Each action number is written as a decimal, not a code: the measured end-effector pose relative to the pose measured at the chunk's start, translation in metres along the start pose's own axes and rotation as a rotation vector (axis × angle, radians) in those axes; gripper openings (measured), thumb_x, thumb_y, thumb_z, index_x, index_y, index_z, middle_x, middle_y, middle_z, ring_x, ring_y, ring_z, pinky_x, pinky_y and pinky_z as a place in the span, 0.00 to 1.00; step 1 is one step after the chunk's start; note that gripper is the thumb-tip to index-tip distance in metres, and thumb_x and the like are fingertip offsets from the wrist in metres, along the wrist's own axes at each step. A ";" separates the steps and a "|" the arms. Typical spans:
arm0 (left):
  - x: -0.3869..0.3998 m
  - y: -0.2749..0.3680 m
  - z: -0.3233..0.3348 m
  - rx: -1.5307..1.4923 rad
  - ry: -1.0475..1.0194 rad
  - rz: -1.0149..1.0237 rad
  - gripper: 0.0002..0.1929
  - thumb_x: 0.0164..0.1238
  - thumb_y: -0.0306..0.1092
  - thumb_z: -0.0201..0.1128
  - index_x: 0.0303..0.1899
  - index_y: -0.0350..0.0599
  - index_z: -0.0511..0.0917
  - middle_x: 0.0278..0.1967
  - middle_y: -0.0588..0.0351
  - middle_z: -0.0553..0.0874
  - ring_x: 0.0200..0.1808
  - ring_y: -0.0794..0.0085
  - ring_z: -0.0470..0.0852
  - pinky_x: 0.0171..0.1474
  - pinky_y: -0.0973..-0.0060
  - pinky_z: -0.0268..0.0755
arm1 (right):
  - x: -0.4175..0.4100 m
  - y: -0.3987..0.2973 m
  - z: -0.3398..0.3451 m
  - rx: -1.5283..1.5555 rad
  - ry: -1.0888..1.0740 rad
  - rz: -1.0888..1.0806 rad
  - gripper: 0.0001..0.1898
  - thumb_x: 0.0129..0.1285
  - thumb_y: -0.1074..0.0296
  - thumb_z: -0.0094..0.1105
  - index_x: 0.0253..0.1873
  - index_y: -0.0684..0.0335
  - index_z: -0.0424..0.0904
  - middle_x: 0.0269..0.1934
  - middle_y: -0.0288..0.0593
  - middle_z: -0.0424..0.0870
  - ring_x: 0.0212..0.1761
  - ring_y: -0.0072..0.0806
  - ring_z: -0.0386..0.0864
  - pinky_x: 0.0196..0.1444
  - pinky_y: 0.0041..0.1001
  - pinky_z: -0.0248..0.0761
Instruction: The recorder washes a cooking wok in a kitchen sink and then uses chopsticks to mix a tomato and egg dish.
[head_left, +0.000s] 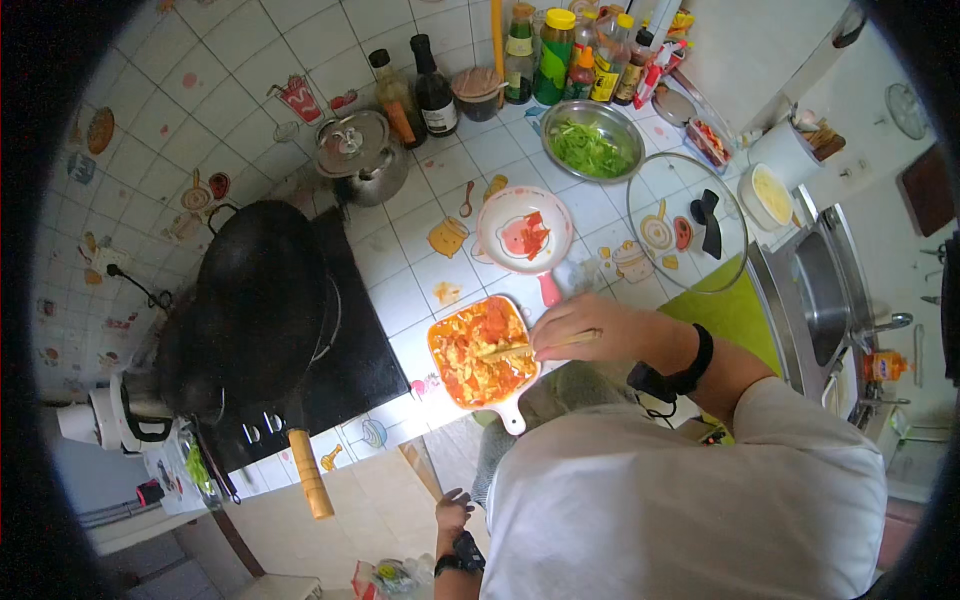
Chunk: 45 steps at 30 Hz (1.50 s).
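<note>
My right hand (581, 328) holds a pair of wooden chopsticks (566, 340), their tips in a mix of scrambled egg and tomato (476, 352). That food fills a white, square-sided dish with a short handle (512, 418), near the front edge of the counter. Just beyond the hand, a round pink-and-white bowl (491, 251) with a pink handle has a few red tomato-like pieces (533, 236) in it. My left hand (454, 511) hangs low beside my body, away from the counter, with its fingers loosely apart and nothing visible in it.
A black wok (259, 300) with a wooden handle (309, 472) rests on the black cooktop (367, 367). Behind are a lidded steel pot (371, 172), sauce bottles (555, 60) and a steel bowl of chopped greens (589, 150). A glass lid (652, 262) lies near the sink (821, 277).
</note>
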<state>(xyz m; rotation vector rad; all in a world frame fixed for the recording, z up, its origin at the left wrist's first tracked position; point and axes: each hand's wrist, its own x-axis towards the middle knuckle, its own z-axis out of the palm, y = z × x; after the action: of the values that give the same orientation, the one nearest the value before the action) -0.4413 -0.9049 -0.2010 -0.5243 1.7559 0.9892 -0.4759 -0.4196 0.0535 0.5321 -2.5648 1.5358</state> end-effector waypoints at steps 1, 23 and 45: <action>0.003 -0.006 -0.003 -0.001 0.000 -0.002 0.21 0.60 0.30 0.58 0.55 0.34 0.70 0.39 0.49 0.84 0.31 0.67 0.85 0.27 0.76 0.75 | 0.002 -0.002 -0.002 0.001 -0.002 0.001 0.09 0.61 0.67 0.58 0.37 0.68 0.78 0.35 0.47 0.80 0.36 0.39 0.79 0.40 0.30 0.72; 0.012 -0.014 -0.006 0.066 -0.009 0.107 0.22 0.58 0.31 0.62 0.54 0.34 0.73 0.34 0.50 0.85 0.27 0.69 0.84 0.23 0.77 0.72 | -0.003 -0.013 0.032 0.039 -0.126 0.078 0.08 0.61 0.65 0.59 0.38 0.64 0.78 0.33 0.45 0.80 0.33 0.39 0.79 0.35 0.31 0.71; 0.000 0.003 0.004 -0.034 -0.011 0.011 0.19 0.61 0.26 0.58 0.55 0.39 0.72 0.39 0.55 0.84 0.30 0.70 0.85 0.22 0.77 0.69 | 0.013 -0.008 0.055 0.026 0.021 0.084 0.06 0.58 0.68 0.63 0.37 0.61 0.81 0.32 0.41 0.82 0.30 0.35 0.80 0.34 0.28 0.73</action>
<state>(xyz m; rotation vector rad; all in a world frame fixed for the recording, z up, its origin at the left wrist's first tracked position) -0.4411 -0.9004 -0.2005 -0.5307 1.7367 1.0297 -0.4805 -0.4742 0.0369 0.4139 -2.5860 1.5942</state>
